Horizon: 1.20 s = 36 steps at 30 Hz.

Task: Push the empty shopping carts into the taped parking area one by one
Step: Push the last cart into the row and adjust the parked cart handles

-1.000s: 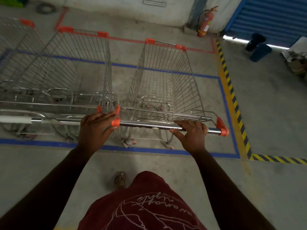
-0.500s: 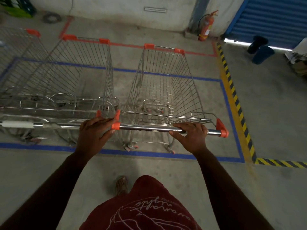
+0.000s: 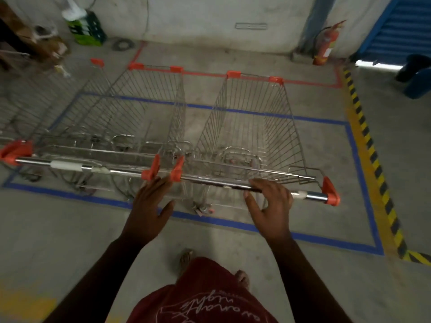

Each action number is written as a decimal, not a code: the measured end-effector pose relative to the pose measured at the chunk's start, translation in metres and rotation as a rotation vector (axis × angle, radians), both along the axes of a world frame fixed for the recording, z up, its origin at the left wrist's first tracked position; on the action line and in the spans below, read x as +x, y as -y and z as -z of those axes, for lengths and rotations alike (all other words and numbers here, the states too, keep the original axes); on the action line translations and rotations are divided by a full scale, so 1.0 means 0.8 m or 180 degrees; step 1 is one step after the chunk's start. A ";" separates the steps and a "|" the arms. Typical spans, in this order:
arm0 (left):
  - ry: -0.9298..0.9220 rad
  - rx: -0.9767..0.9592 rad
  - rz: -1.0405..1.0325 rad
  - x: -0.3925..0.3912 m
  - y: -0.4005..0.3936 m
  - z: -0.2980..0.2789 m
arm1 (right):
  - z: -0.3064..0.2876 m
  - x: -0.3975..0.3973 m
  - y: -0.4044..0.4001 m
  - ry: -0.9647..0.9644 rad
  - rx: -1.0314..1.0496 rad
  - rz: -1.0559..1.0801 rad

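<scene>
An empty wire shopping cart (image 3: 251, 127) with orange corner caps stands inside the blue taped rectangle (image 3: 360, 173), at its right side. Its steel handle bar (image 3: 210, 181) runs right in front of me. My right hand (image 3: 270, 206) rests its fingers on top of the bar, thumb spread away below it. My left hand (image 3: 149, 203) has straight fingers touching the orange cap at the bar's left end. A second empty cart (image 3: 130, 117) is parked just to the left, side by side. A third cart (image 3: 35, 108) stands further left, partly outside the tape.
A yellow-black striped line (image 3: 373, 155) borders the tape on the right. Red tape (image 3: 303, 82) marks the floor behind the carts. A fire extinguisher (image 3: 326, 45) stands at the back wall, a green crate (image 3: 87, 29) at back left, dark blue containers (image 3: 417, 82) by the shutter (image 3: 401, 26).
Both hands have loosened from gripping the handle to open fingers resting on it. The cart stays in the taped area; my view has pulled back and turned left.
</scene>
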<state>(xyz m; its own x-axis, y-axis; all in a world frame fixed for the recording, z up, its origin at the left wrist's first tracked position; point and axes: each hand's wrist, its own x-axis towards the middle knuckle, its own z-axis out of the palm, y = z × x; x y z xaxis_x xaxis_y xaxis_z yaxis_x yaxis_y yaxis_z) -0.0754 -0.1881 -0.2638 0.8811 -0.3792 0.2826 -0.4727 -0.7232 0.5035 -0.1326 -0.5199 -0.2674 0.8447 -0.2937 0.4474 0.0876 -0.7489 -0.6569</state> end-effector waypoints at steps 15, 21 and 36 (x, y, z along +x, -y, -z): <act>-0.0493 -0.0678 -0.1624 -0.212 -0.127 -0.022 | -0.024 -0.036 -0.245 -0.0759 0.0631 -0.2598; -0.0605 -0.1283 -0.2326 -0.271 -0.259 -0.008 | -0.052 -0.043 -0.435 -0.0979 0.0530 -0.3270; -0.0355 -0.2343 -0.3884 -0.451 -0.608 -0.013 | -0.053 -0.118 -0.909 -0.1377 -0.0104 -0.5151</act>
